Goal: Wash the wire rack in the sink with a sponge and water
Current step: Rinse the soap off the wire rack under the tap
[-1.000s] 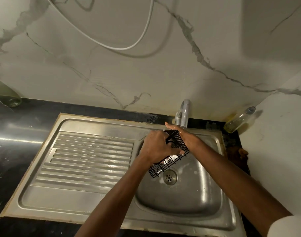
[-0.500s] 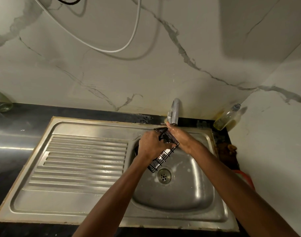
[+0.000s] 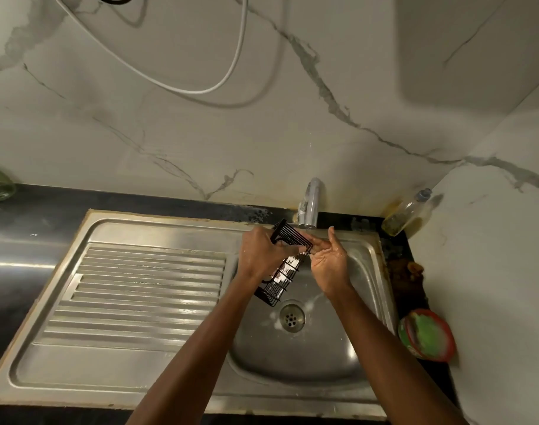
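A black wire rack [image 3: 280, 280] hangs tilted over the steel sink basin [image 3: 308, 357], just below the tap [image 3: 311, 207]. My left hand [image 3: 262, 256] grips the rack's upper part from the left. My right hand [image 3: 328, 262] is palm up at the rack's right edge, wet, its fingertips touching the wires. No sponge shows in either hand. The drain [image 3: 292, 315] lies under the rack's lower end with some foam around it.
A ribbed steel draining board [image 3: 139, 289] fills the left. A clear bottle of yellowish liquid [image 3: 407, 214] leans in the back right corner. A red-rimmed tub of green paste [image 3: 426, 334] sits on the black counter right of the sink. A white cable [image 3: 200, 90] hangs on the marble wall.
The rack has turned more edge-on and steeper. My right hand has come off the rack's top and now lies palm up at its right edge. The camera has tilted, showing the green tub.
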